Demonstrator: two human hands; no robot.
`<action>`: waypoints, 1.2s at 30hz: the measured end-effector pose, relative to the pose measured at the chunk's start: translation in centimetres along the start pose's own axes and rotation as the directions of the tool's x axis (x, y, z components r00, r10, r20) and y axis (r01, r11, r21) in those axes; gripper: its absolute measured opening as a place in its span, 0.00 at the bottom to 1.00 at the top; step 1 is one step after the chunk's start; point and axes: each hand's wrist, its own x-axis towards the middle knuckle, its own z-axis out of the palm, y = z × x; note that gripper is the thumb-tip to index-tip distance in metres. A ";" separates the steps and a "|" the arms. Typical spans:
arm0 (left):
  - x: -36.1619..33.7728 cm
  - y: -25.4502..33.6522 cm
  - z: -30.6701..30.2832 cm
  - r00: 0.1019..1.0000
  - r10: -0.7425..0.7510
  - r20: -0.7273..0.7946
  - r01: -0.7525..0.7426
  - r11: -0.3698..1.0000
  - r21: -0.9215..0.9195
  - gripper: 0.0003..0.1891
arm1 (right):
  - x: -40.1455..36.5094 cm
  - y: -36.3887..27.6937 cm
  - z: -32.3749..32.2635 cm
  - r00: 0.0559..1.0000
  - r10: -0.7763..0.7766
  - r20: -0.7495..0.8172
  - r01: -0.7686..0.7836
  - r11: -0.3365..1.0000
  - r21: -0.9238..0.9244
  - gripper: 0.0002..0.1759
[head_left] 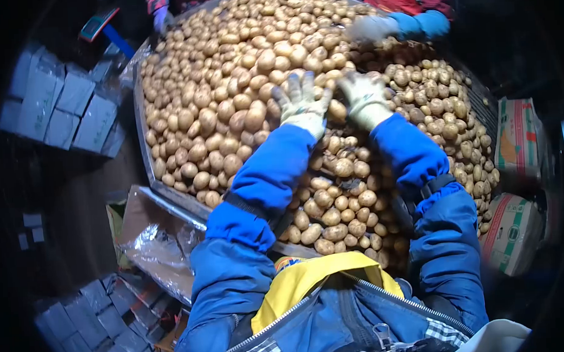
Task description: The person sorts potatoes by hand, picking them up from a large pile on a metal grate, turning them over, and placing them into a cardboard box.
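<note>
A large metal-edged bin [145,134] is heaped with potatoes [196,120]. Both of my hands wear pale gloves with darker fingertips. My left hand [303,104] lies on the heap near its middle, fingers spread over the potatoes. Just right of it, my right hand [365,98] rests on the potatoes with its fingers apart, its fingertips partly blurred. A single potato [337,111] sits between the two hands, close to both. Below my hands, between my blue sleeves, more potatoes [333,217] lie with dark bits among them.
Across the bin a person's blurred gloved hand [373,29] with a blue cuff reaches over the heap; another gloved hand [161,20] is at the far left edge. Printed boxes [515,137] stand at right, an open plastic-lined box [157,236] and stacked grey packages [62,103] at left.
</note>
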 end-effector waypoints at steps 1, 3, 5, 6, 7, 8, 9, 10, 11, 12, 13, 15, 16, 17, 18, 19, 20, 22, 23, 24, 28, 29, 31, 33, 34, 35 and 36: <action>0.0 -0.1 -1.1 0.999 0.033 0.025 -0.033 0.999 0.021 0.30 | 0.9 0.4 -1.0 0.988 0.144 0.060 -0.143 0.990 -0.017 0.40; -1.8 -0.8 -1.7 0.998 0.060 0.008 -0.058 0.989 -0.138 0.23 | 1.3 1.9 -0.8 0.944 0.285 0.166 -0.304 0.946 0.108 0.43; -5.1 -1.1 -4.1 0.991 0.122 0.058 -0.105 0.965 -0.240 0.20 | 1.4 2.9 0.7 0.885 0.392 0.250 -0.455 0.841 0.293 0.44; -7.2 -1.5 -4.4 0.987 0.161 0.006 -0.154 0.957 -0.247 0.20 | 0.3 2.4 1.7 0.932 0.349 0.097 -0.362 0.902 0.233 0.43; -9.2 -1.8 -4.7 0.979 0.197 -0.046 -0.203 0.947 -0.248 0.19 | -1.3 1.5 2.4 0.958 0.283 -0.055 -0.271 0.949 0.162 0.42; -11.0 -1.9 -5.3 0.979 0.182 -0.089 -0.198 0.949 -0.246 0.18 | -3.1 0.4 2.6 0.963 0.181 -0.201 -0.136 0.966 0.222 0.40; -12.5 -2.2 -5.8 0.983 0.159 -0.096 -0.180 0.947 -0.266 0.19 | -5.1 -0.8 2.3 0.932 0.092 -0.350 0.003 0.965 0.262 0.37; -14.1 -2.4 -6.7 0.987 0.111 -0.120 -0.140 0.949 -0.281 0.19 | -7.3 -2.8 -0.5 0.944 0.006 -0.330 0.092 0.956 0.280 0.35; -15.8 -2.7 -7.3 0.988 0.069 -0.139 -0.108 0.947 -0.301 0.19 | -9.6 -5.1 -3.6 0.949 -0.073 -0.306 0.169 0.939 0.299 0.33; -17.6 -3.2 -6.5 0.978 0.020 -0.206 -0.083 0.949 -0.305 0.20 | -12.1 -6.3 -4.7 0.947 -0.177 -0.268 0.259 0.915 0.309 0.33; -19.2 -3.6 -5.7 0.962 -0.025 -0.272 -0.064 0.948 -0.313 0.20 | -14.3 -7.0 -5.1 0.934 -0.274 -0.230 0.339 0.884 0.322 0.34; -21.4 -4.1 -5.6 0.974 -0.084 -0.211 0.023 0.960 -0.279 0.22 | -18.0 -7.8 -3.8 0.861 -0.481 -0.163 0.507 0.838 0.204 0.31; -21.9 -4.0 -5.1 0.979 -0.107 -0.174 0.054 0.957 -0.285 0.23 | -18.8 -7.4 -3.4 0.840 -0.533 -0.096 0.542 0.829 0.138 0.31; -22.4 -3.9 -4.6 0.982 -0.132 -0.136 0.088 0.954 -0.287 0.24 | -18.2 -6.1 -2.6 0.836 -0.545 -0.061 0.549 0.828 0.113 0.39; -23.0 -4.1 -3.4 0.989 -0.096 -0.116 0.064 0.965 -0.254 0.28 | -17.0 -4.9 -1.5 0.877 -0.472 -0.084 0.479 0.871 0.109 0.38; -22.9 -4.0 -3.1 0.991 -0.078 -0.110 0.046 0.963 -0.264 0.28 | -15.5 -3.8 -0.7 0.912 -0.395 -0.111 0.406 0.908 0.105 0.36; -22.7 -3.9 -2.8 0.993 -0.083 -0.090 0.061 0.973 -0.221 0.30 | -14.0 -3.0 -1.8 0.932 -0.358 -0.063 0.361 0.931 0.057 0.36; -22.4 -3.7 -2.7 0.993 -0.113 0.026 0.115 0.979 -0.165 0.35 | -10.9 -0.7 -1.9 0.964 -0.266 0.005 0.266 0.962 -0.061 0.37; -22.2 -3.7 -2.6 0.995 -0.100 0.025 0.103 0.980 -0.173 0.35 | -9.2 1.0 -0.9 0.975 -0.221 0.016 0.221 0.965 -0.139 0.38; -22.1 -3.7 -2.5 0.996 -0.088 0.005 0.088 0.986 -0.144 0.35 | -8.0 2.2 -0.5 0.991 -0.134 0.014 0.134 0.977 -0.167 0.40; -21.9 -3.7 -2.6 0.997 -0.080 -0.010 0.079 0.990 -0.118 0.35 | -8.6 3.8 1.3 0.976 0.144 -0.161 -0.146 0.989 0.000 0.31; -21.9 -3.5 -2.7 0.995 -0.097 0.012 0.098 0.988 -0.122 0.35 | -9.9 3.8 1.4 0.967 0.156 -0.201 -0.138 0.985 0.103 0.30; -22.2 -3.6 -2.0 0.996 -0.091 -0.023 0.087 0.989 -0.117 0.34 | -14.1 0.6 -2.0 0.970 -0.005 -0.241 0.054 0.979 0.197 0.28; -22.0 -3.6 -2.1 0.995 -0.101 -0.017 0.098 0.989 -0.111 0.33 | -18.4 -1.9 -4.6 0.959 -0.234 -0.159 0.263 0.944 0.199 0.32; -21.8 -3.3 -2.2 0.995 -0.095 -0.013 0.093 0.991 -0.096 0.33 | -20.2 -2.9 -4.9 0.950 -0.297 -0.096 0.313 0.908 0.280 0.33; -21.4 -3.0 -2.2 0.993 -0.088 -0.078 0.074 0.984 -0.159 0.33 | -21.8 -3.5 -4.2 0.924 -0.379 -0.061 0.379 0.880 0.286 0.33; -21.2 -2.4 -2.2 0.987 -0.083 -0.135 0.051 0.973 -0.225 0.33 | -23.1 -4.1 -2.3 0.890 -0.449 -0.077 0.452 0.852 0.264 0.33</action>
